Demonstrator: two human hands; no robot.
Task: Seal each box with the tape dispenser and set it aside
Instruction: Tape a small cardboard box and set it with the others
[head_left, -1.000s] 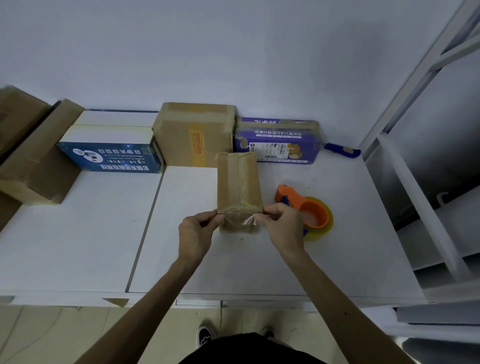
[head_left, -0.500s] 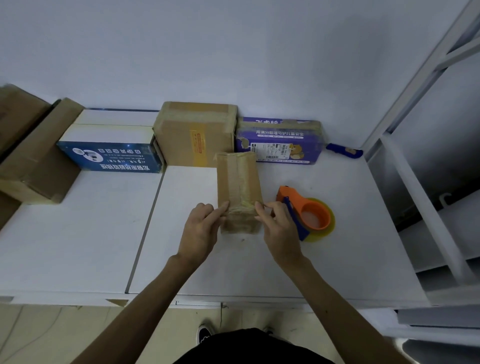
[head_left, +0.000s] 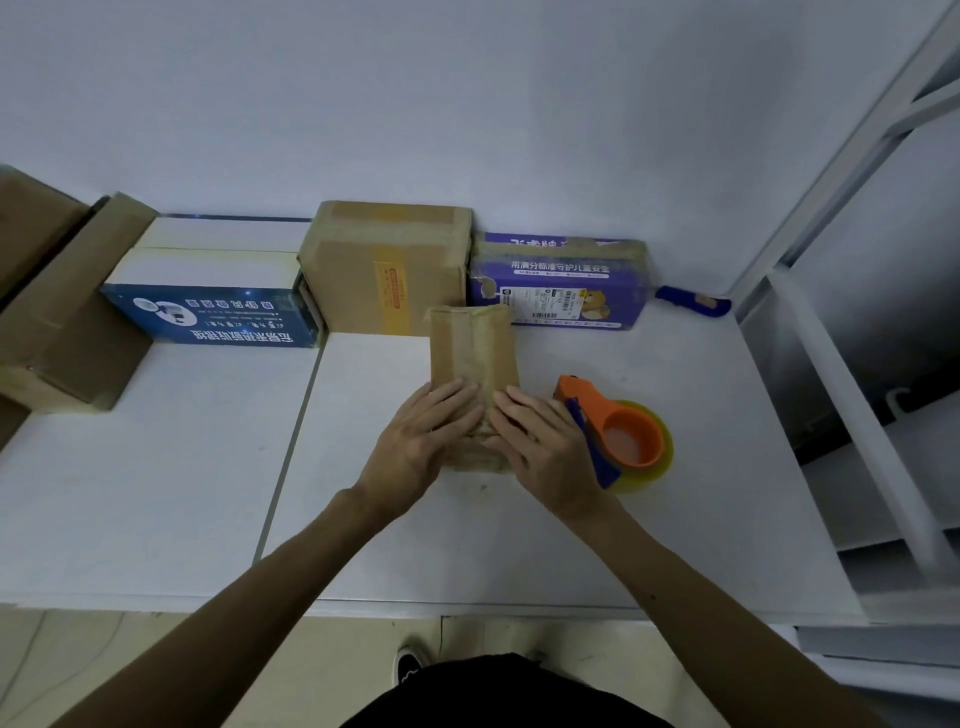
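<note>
A small brown cardboard box (head_left: 470, 348) lies on the white table (head_left: 208, 467), its long side pointing away from me, with clear tape along its top. My left hand (head_left: 423, 441) and my right hand (head_left: 543, 447) lie flat on its near end, fingers straight, pressing the tape down. They hide the near end of the box. The orange tape dispenser (head_left: 618, 431), with a yellowish tape roll, rests on the table just right of my right hand.
Along the wall stand a blue-and-white box (head_left: 208, 296), a larger brown box (head_left: 389, 265) and a purple box (head_left: 561, 283). A blue knife (head_left: 693, 304) lies at the back right. Brown cartons (head_left: 57, 312) sit at the left; a white metal frame (head_left: 852, 374) borders the right.
My hands pinched a strip of clear tape at the box's near end a second ago. They have since laid it down and moved up onto the box, now pressing flat.
</note>
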